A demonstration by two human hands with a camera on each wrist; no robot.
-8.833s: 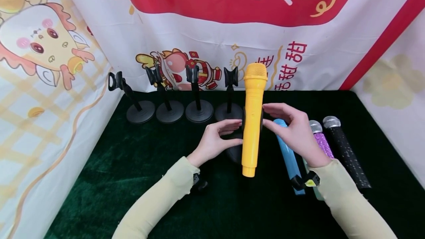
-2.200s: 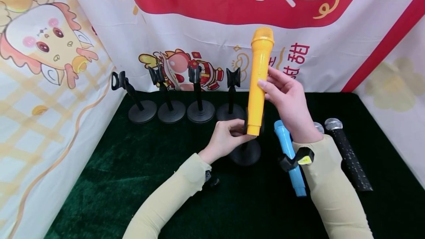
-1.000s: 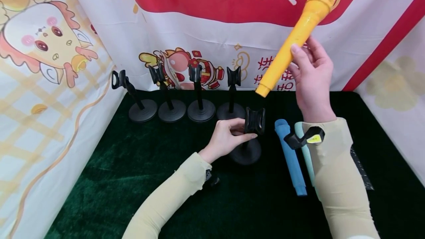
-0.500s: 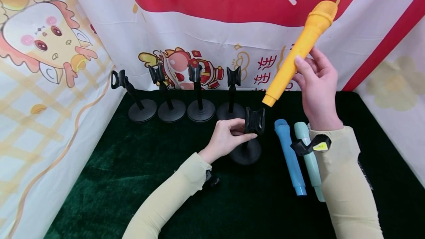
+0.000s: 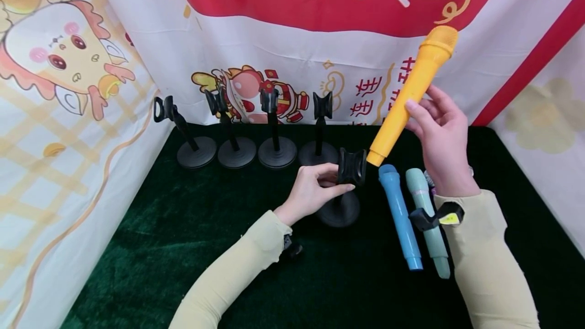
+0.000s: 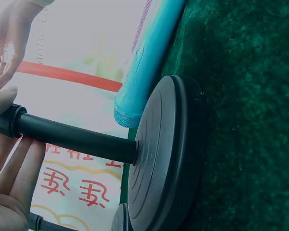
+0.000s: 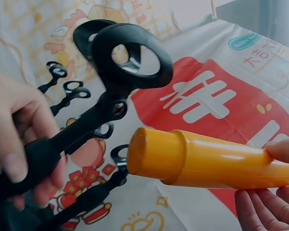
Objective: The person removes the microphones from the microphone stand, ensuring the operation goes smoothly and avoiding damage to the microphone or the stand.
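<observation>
My right hand [image 5: 442, 138] pinches a yellow microphone [image 5: 413, 93] by its body, tilted, head up to the right. In the right wrist view the yellow microphone's [image 7: 207, 161] tail end points at the clip [image 7: 132, 60] of the nearest stand, apart from it. My left hand [image 5: 313, 189] grips this black microphone stand [image 5: 338, 212] just under its clip. In the left wrist view the stand's round base [image 6: 159, 154] rests on the green cloth. Blue [image 5: 399, 217] and mint microphones [image 5: 429, 222] lie beside it on the right.
Several black microphone stands with bare clips line the back; one stand [image 5: 277, 151] is mid-row. A printed curtain [image 5: 274, 39] hangs behind the green cloth [image 5: 205, 248]. A silver-headed microphone [image 5: 428, 179] is mostly hidden behind my right wrist.
Earlier, the yellow microphone was at the nearest stand's clip between both hands. My right hand raised it up and right, then lowered it somewhat. My left hand stays at the stand.
</observation>
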